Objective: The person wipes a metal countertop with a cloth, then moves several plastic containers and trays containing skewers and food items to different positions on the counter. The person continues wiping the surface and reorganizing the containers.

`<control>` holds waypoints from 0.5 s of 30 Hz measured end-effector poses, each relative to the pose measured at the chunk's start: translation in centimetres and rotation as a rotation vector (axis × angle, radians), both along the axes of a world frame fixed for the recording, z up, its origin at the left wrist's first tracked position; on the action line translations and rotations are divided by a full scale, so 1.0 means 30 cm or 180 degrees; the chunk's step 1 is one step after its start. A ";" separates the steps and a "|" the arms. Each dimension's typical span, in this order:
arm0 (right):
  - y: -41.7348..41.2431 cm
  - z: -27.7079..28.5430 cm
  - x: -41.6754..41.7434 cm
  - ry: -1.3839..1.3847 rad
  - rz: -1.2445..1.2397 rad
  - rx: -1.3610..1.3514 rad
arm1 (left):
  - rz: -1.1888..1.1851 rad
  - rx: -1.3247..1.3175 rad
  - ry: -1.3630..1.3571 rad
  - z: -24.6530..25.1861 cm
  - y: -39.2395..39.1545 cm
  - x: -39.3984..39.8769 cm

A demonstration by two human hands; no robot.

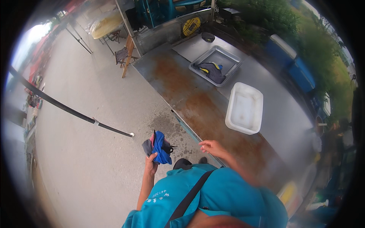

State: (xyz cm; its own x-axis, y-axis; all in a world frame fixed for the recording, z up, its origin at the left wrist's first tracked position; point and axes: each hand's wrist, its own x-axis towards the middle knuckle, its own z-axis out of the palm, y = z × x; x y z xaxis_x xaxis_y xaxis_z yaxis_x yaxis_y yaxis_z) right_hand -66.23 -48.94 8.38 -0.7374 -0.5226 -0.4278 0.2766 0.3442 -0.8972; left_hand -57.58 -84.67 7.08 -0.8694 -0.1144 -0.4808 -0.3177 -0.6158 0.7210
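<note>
My left hand (pixel 152 163) grips a crumpled bundle of blue, dark grey and pink fabric (pixel 162 146), with the thumb pressed on its near side. A dark cord or strap sticks out of the bundle. Over the front edge of the rust-stained metal table (pixel 196 109), my right hand (pixel 212 147) is held with loosely bent fingers and nothing in them. Further along the tabletop is a white plastic tub (pixel 244 112), with no contents visible. Behind it, a shallow stainless-steel tray (pixel 232 61) holds a dark grey cloth item (pixel 213 72) with yellow and blue parts.
A black pole (pixel 68 107) slants over the concrete ground (pixel 94 159) at left. Near the table's far end stands a folding wooden chair (pixel 127 55), with a plastic-covered round table (pixel 105 25) beyond. Blue cool boxes (pixel 300 74) line the right side. A dark bowl-like object (pixel 208 37) sits behind the tray.
</note>
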 end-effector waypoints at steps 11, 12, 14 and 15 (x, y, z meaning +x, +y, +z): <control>0.028 0.184 -0.538 0.0499 -0.1060 0.0431 | 0.0160 0.0443 0.0343 0.091 -0.096 -0.506; 0.040 0.175 -0.583 0.0501 -0.1285 0.0496 | 0.0027 0.0474 0.0309 0.092 -0.086 -0.622; 0.043 0.142 -0.721 0.0605 -0.1697 0.0531 | -0.0270 0.0488 0.0426 0.107 -0.067 -0.887; 0.037 0.114 -0.788 0.0671 -0.1757 0.0569 | -0.0461 0.0512 0.0577 0.122 -0.036 -1.045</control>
